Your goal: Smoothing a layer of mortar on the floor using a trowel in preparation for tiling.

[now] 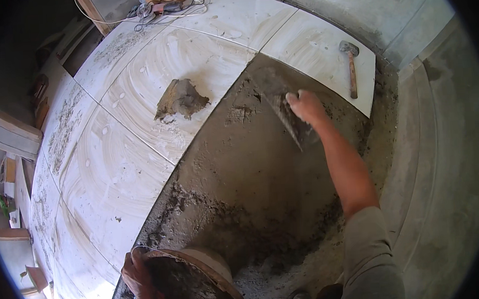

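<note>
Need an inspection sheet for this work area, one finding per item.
Surface: pale tiles, smeared with residue; grey mortar bed alongside.
Job's things: trowel at the mortar bed; bucket at the lower edge, dark inside.
Clutter: mortar heap and wooden-handled hammer on separate tiles; power tool toward the far edge.
Hands: right hand grips the trowel; left hand holds the bucket's rim.
Cables: loose cable near the power tool.
Surroundings: bare grey wall beyond the hammer.
</note>
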Available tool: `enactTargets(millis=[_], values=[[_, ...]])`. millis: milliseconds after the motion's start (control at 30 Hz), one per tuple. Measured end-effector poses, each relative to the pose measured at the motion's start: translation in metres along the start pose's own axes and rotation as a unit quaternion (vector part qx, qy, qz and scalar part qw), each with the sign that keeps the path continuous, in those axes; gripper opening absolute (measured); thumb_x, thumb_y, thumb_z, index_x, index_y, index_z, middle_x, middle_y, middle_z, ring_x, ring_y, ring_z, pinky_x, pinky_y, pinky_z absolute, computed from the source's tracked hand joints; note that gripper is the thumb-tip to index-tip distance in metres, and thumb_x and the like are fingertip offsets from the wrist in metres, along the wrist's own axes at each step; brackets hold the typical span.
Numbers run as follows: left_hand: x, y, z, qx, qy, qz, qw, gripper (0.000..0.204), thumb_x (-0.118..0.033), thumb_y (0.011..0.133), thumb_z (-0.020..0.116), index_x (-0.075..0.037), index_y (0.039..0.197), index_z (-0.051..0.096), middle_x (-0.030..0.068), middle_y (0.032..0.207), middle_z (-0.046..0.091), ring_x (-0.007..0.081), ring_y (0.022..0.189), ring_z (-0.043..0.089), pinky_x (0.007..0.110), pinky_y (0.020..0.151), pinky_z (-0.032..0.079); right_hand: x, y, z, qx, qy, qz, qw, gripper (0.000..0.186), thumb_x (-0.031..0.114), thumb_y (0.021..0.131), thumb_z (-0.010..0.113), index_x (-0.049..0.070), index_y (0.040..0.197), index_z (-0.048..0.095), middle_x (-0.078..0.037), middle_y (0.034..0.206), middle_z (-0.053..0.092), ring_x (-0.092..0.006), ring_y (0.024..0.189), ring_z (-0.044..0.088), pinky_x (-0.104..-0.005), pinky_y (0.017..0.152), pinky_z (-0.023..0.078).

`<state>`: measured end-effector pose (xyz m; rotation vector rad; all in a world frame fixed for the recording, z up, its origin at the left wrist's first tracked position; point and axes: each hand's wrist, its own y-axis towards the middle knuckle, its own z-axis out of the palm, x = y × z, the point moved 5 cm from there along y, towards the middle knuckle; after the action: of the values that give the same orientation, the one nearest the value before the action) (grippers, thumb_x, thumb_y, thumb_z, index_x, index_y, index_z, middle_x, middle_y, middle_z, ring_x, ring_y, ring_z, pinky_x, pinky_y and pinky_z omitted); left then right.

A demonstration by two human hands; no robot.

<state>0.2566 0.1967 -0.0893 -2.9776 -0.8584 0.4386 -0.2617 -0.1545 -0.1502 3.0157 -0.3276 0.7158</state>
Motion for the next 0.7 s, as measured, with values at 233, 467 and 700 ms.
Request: enactTargets(millis=[233, 467, 700], values=[[0.007, 0.004, 0.001, 0.002, 0.054, 0.018, 0.998, 0.028, -0.023, 0.096, 0.040, -0.002, 0.094, 0.059, 0.0224, 0.080, 0.058, 0.0428, 0.071, 0.058, 0.048, 0.061, 0.044, 0.024, 0.000, 0.022, 0.198, 0.036, 0.097, 0.975, 0.055, 0.042, 0.091, 0.049, -0.011, 0.104, 0.056, -0.025, 0.079, 0.063, -0.0298, 0.052, 0.061, -0.0421, 0.054, 0.049], [-0.005, 0.004, -0.004, -0.022, -0.034, -0.068, 0.997, 0.044, -0.040, 0.093, 0.045, -0.001, 0.082, 0.061, 0.0262, 0.072, 0.060, 0.0469, 0.072, 0.058, 0.052, 0.064, 0.042, 0.038, -0.062, 0.055, 0.139, -0.035, -0.116, 0.983, 0.050, 0.042, 0.088, 0.048, -0.005, 0.100, 0.062, -0.029, 0.095, 0.063, -0.0446, 0.091, 0.061, -0.0490, 0.085, 0.048], [0.003, 0.003, -0.005, -0.002, -0.038, -0.073, 0.997, 0.044, -0.042, 0.093, 0.046, -0.001, 0.085, 0.062, 0.0248, 0.078, 0.062, 0.0461, 0.073, 0.058, 0.052, 0.065, 0.043, 0.052, -0.162, 0.050, 0.219, -0.021, -0.127, 0.967, 0.048, 0.043, 0.087, 0.053, -0.004, 0.094, 0.060, -0.030, 0.090, 0.063, -0.0464, 0.087, 0.060, -0.0503, 0.081, 0.048]])
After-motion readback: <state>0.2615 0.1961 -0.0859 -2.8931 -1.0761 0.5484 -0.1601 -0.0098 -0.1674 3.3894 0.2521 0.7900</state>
